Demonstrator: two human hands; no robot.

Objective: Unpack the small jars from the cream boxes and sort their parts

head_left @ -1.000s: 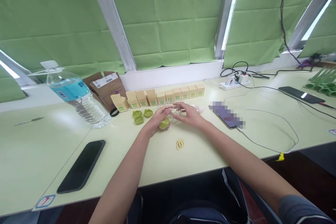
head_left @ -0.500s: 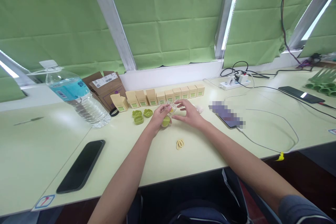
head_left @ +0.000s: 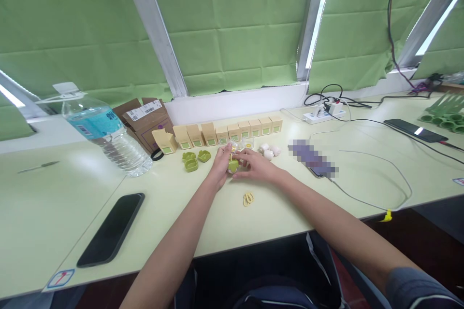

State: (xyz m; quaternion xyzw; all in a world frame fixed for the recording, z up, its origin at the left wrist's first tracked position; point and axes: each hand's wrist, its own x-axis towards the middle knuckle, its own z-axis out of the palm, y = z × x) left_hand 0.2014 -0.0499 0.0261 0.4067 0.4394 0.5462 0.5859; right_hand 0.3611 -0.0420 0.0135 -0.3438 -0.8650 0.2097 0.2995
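My left hand (head_left: 219, 168) is closed around a small green case (head_left: 233, 166) with a pale underside. From the other side, the thumb and fingers of my right hand (head_left: 258, 165) close on the same case. Just behind the hands lie clear plastic pieces (head_left: 248, 144), one with a yellow spot. Several white rounded pieces (head_left: 268, 154) rest beyond my right hand. To the left are green shaped pieces (head_left: 191, 164), like shallow cups. Nearer the table edge lies a pair of pale yellow loops (head_left: 248, 199).
A row of small tan boxes (head_left: 233, 131) stands along the wall, beside an open cardboard box (head_left: 148, 124). A large water bottle (head_left: 108, 130) leans at left. Phones lie at left (head_left: 111, 229) and right (head_left: 311, 158), near cables and a power strip (head_left: 324, 113).
The clear plastic piece has left my hands and lies behind them. My right hand has moved left and down onto the green case, uncovering the white pieces.
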